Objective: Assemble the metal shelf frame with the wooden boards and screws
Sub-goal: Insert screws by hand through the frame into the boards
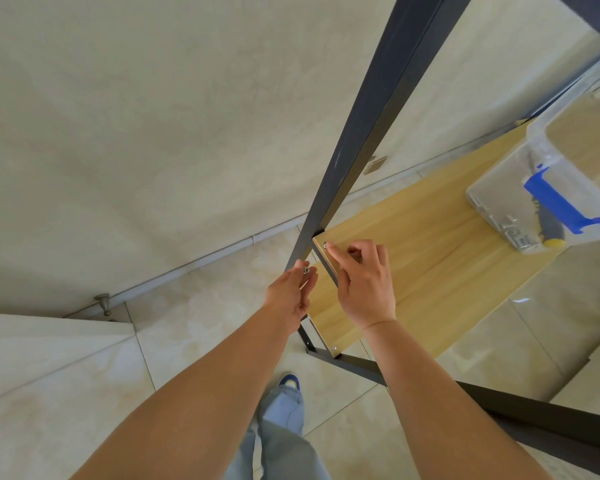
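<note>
While the left hand [293, 292] pinches a small silver nut [306, 270] in its fingertip grip just beside the dark metal upright [368, 133], the right hand [364, 282] presses its straight forefinger on a screw head [325, 244] at the far left corner of the wooden board [430, 251], the other fingers curled and holding nothing. If the forefinger eases off, the screw could likely drop or spin as the nut goes on beneath; the tiny nut could also slip to the floor [187, 306]. The board is pale, straight-grained, lying level inside the frame, with another screw [334, 347] at its near corner. At right, a clear plastic box [548, 188] sits on it.
</note>
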